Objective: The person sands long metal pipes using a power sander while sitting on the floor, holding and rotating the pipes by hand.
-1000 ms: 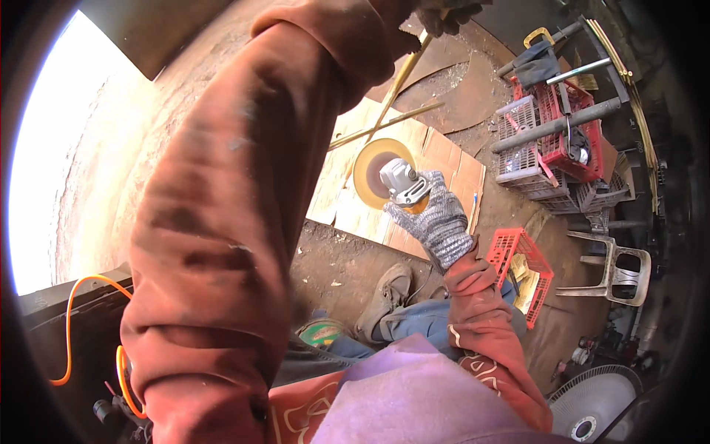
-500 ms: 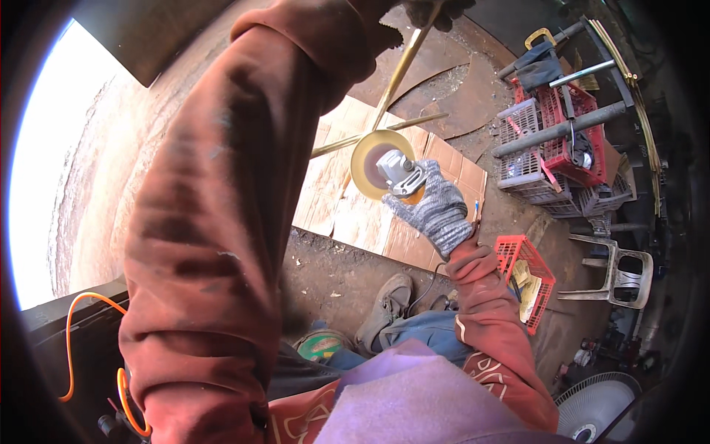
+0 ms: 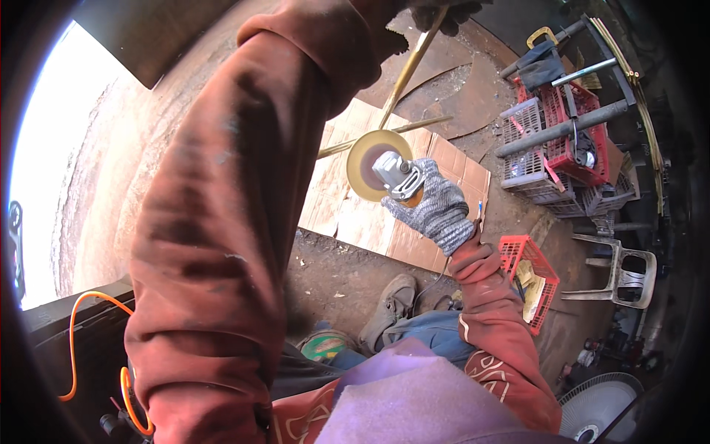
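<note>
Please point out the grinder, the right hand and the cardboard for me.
Grinder (image 3: 397,172): head view, on its silver metal head beside the disc.
Right hand (image 3: 441,209): head view, on the back of the grey knitted glove.
Cardboard (image 3: 359,214): head view, on its bare surface below the disc.

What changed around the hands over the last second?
The right hand has shifted the grinder slightly forward and left over the cardboard. The held rod, seen passing left of the disc before, now meets the disc's upper edge in view; contact can't be told. Nothing was visibly taken or released: the left hand keeps the rod. Cardboard and fan stayed put.
</note>
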Tool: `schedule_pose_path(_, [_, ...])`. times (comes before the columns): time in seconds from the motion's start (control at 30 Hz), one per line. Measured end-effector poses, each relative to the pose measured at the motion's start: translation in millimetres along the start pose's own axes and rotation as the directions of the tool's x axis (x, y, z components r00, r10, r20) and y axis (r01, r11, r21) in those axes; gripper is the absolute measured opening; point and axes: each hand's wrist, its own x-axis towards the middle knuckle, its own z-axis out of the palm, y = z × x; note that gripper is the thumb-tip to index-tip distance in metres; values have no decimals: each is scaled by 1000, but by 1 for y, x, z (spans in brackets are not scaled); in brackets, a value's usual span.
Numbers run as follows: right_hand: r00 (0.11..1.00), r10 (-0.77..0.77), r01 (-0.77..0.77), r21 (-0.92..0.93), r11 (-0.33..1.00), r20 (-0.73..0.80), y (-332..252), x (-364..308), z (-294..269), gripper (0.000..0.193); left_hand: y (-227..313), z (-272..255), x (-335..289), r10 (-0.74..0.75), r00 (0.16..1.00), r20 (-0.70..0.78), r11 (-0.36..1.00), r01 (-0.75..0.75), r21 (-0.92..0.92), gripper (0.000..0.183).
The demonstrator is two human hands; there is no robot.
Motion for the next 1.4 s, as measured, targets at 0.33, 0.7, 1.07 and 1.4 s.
schedule_pose_path(0.33, [959,159,-89,285,954,-233,13,3,6,65,0,-9,-37,1,996,-88,999,2,39,42])
schedule_pose_path(0.7, [888,375,-116,920,-375,265,-88,-59,120,35,-31,-53,-135,-30,846,-533,956,180,232,33])
schedule_pose_path(1.07, [886,395,-105,934,-341,244,-119,-59,114,43,-5,-8,-213,59,832,-552,978,62,198,33])
schedule_pose_path(1.4, [908,352,-60,903,-425,226,-137,-71,117,49,3,7,-224,7,750,-661,966,165,198,35])
